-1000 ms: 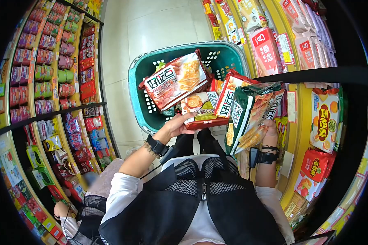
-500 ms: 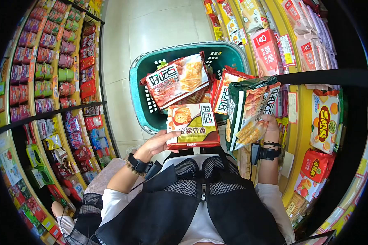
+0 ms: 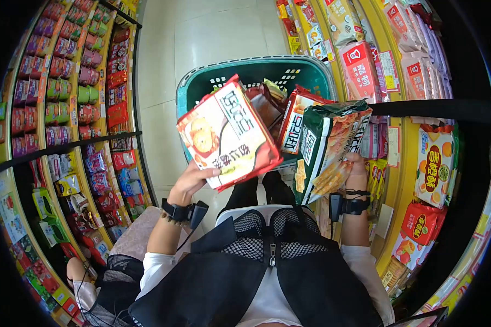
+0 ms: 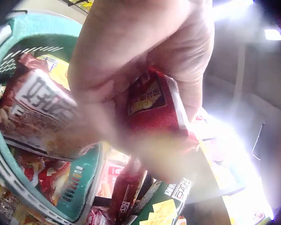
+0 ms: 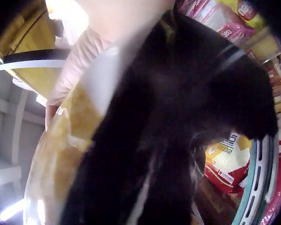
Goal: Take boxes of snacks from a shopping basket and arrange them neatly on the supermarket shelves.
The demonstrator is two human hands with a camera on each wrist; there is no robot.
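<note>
In the head view the left hand (image 3: pixel 192 181) grips the lower left edge of a white and red biscuit pack (image 3: pixel 221 136), tilted over the near left of the green basket (image 3: pixel 186 90). The left wrist view has the left hand (image 4: pixel 140 51) curled round the pack's red end (image 4: pixel 154 105). The right hand (image 3: pixel 357 171) holds a dark green snack bag (image 3: pixel 327 144) by its right side, beside the basket's right rim. Next to that bag a red and white pack (image 3: pixel 295 117) leans in the basket. The dark bag (image 5: pixel 145 140) covers much of the right wrist view.
Shelves of small packaged snacks (image 3: pixel 60 90) line the left. On the right, a yellow shelf holds pink packs (image 3: pixel 359 71), an orange-printed bag (image 3: pixel 435 163) and red packs (image 3: pixel 420 223). Another person's arm (image 3: pixel 77 270) shows at lower left. Pale tiles (image 3: pixel 163 54) cover the floor.
The left hand has lifted the biscuit pack and turned it, moving it left and over the basket. The green bag has shifted slightly in the right hand, which stays nearly in place.
</note>
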